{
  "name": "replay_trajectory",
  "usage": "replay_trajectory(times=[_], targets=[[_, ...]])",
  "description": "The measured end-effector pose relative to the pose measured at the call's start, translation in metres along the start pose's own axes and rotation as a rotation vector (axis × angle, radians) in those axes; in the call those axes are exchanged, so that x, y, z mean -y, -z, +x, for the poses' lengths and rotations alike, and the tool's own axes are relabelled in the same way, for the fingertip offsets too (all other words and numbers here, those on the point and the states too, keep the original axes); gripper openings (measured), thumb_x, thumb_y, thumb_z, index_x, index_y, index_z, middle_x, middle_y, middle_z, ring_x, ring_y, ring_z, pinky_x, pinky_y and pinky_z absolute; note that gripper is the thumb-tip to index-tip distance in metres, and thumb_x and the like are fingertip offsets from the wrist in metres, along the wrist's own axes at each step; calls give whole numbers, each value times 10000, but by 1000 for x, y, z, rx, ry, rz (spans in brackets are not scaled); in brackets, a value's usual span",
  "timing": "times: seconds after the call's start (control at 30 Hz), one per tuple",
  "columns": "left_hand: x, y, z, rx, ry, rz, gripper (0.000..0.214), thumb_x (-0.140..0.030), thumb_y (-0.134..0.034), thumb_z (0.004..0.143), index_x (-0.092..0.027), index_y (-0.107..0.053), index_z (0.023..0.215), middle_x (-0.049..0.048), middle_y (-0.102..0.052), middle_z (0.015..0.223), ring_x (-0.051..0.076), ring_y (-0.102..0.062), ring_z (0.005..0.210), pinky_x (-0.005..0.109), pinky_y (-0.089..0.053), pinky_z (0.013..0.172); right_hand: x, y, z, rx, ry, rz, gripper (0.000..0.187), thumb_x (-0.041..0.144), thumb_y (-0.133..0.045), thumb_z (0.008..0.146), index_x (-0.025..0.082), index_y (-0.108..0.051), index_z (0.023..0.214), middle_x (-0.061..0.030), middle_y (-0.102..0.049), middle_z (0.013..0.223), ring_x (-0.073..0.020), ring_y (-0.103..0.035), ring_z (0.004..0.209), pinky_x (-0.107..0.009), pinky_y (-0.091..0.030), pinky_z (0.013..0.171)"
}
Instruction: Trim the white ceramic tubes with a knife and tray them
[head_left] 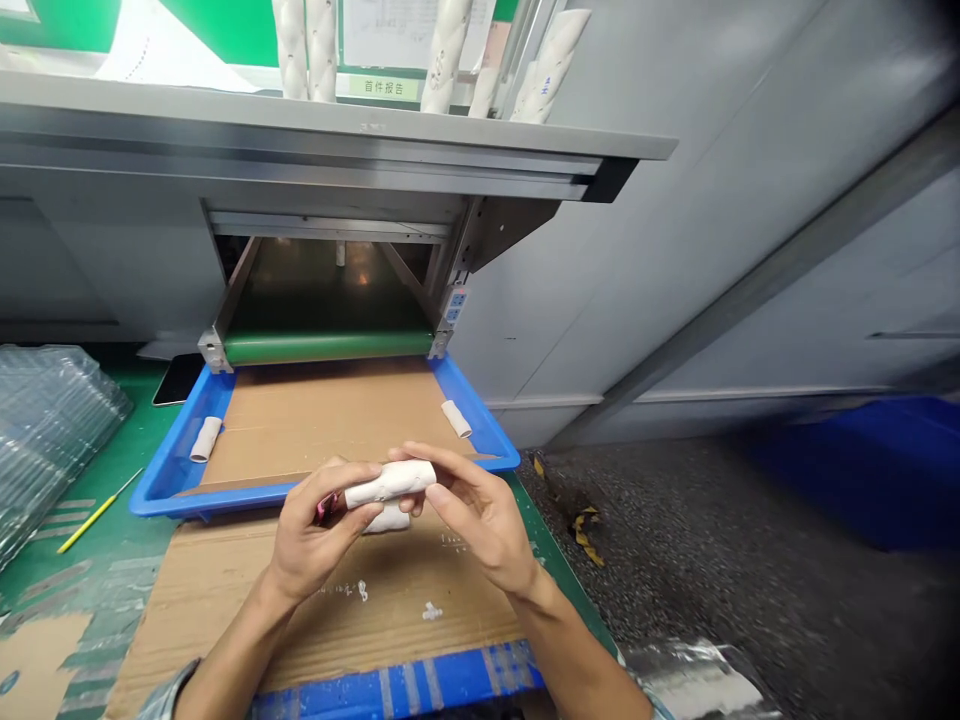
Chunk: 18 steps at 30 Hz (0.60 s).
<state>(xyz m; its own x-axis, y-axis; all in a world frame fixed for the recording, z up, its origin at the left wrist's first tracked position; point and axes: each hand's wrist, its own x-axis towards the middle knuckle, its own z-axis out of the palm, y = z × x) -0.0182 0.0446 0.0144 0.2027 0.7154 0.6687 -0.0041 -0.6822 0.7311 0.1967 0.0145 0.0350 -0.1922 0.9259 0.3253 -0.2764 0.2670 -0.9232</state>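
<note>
Left hand and right hand, fingers pinching a white roll; green label reading 首件报告 beyond.

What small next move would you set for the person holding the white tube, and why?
Probably set the white cylindrical tube, held between the left hand and right hand, into the blue plastic tray, because two similar white rolls lie there on its brown cardboard liner, just beyond the hands.

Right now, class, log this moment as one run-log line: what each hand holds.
left hand: white roll | right hand: same roll | beneath: second white roll | beyond: blue plastic tray
</note>
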Motion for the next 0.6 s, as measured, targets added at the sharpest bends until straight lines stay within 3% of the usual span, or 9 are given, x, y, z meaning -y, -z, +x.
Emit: replay_trajectory(times=[0.13,0.27,0.37,0.53,0.6], targets=[[-6,-3,0,21,-60,81,338,-268,-825,993,-262,-778,1328,58,-840,1036,145,-724,776,215,-559,690,2,-3,0,-11,10,35,265,389,-708,1075,361,-794,1325,-35,-811,1271,-116,-748,886,-219,-653,805],[-7,-7,-3,12,-119,130,369,-238,-802,1007,-245,-764,1373,46,-816,923,127,-637,653,212,-506,585,-1,-5,-2,-53,38,29,253,407,-704,1069,318,-801,1285,-62,-801,1288,-181,-755,1070,-306,-649,930],[-7,-9,-6,17,-133,124,407,-190,-800,1000,-236,-749,1401,55,-809,946,124,-626,665,213,-515,598,-1,-6,-4,-79,45,25,261,427,-706,1057,280,-803,1250,-88,-797,1288,-218,-748,1131,-369,-637,992],[-8,-10,-7,49,-148,106,477,-126,-782,997,-249,-715,1453,34,-780,941,115,-637,705,199,-548,647,-2,-5,-7,-76,24,74,236,402,-705,1053,286,-807,1232,-84,-783,1260,-214,-746,1104,-302,-659,836],[-9,-11,-7,48,-159,111,501,-102,-783,988,-250,-711,1461,35,-782,966,114,-648,722,196,-554,657,-4,-3,-8,-71,28,73,226,386,-698,1060,302,-807,1240,-73,-781,1262,-209,-740,1119,-303,-650,869]])
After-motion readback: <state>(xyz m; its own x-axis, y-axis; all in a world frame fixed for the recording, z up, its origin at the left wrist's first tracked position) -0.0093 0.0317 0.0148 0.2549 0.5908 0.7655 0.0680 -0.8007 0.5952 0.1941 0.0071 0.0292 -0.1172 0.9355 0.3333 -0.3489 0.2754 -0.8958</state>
